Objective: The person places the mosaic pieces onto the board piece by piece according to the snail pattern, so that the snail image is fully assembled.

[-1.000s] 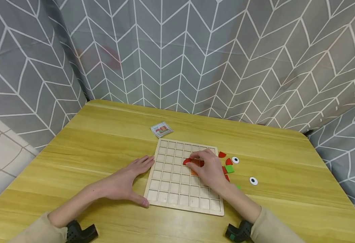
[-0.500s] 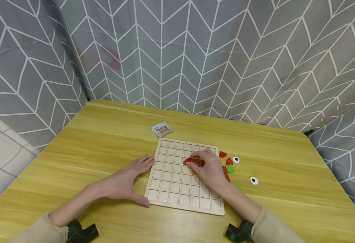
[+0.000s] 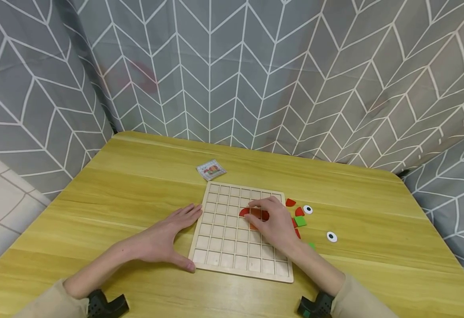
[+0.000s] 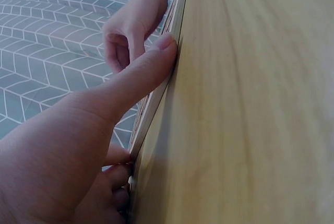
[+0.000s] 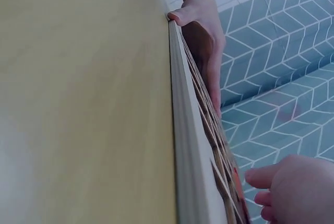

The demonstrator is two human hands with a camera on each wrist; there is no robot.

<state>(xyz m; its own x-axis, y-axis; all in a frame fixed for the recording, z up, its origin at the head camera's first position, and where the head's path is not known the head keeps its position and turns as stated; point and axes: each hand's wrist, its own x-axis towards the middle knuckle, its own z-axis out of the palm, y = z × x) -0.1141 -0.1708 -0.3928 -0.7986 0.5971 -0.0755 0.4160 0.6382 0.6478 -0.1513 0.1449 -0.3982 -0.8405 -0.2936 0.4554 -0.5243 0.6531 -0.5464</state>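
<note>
A gridded wooden board (image 3: 220, 231) lies on the table. My left hand (image 3: 158, 240) is spread at its left side, fingertips and thumb (image 4: 166, 41) touching the edge. My right hand (image 3: 274, 221) hovers low over the board's upper right part, thumb and forefinger bent and parted. Just left of their tips, a red quarter-round piece (image 3: 243, 212) sits in a cell. Beneath the hand, orange (image 3: 253, 227) and darker red pieces are partly hidden. In the right wrist view the right thumb (image 5: 261, 176) is beside a red-orange piece at the board's surface.
Right of the board lie several red pieces (image 3: 290, 202), a green square (image 3: 300, 221), another green piece (image 3: 312, 246) and two eye discs (image 3: 307, 210) (image 3: 332, 237). A picture card (image 3: 211, 169) lies behind the board. Patterned curtains (image 3: 224, 70) stand beyond the table.
My right thumb and forefinger have shifted slightly right, leaving more of the red quarter-round piece in sight. My left hand has stayed at the board's edge.
</note>
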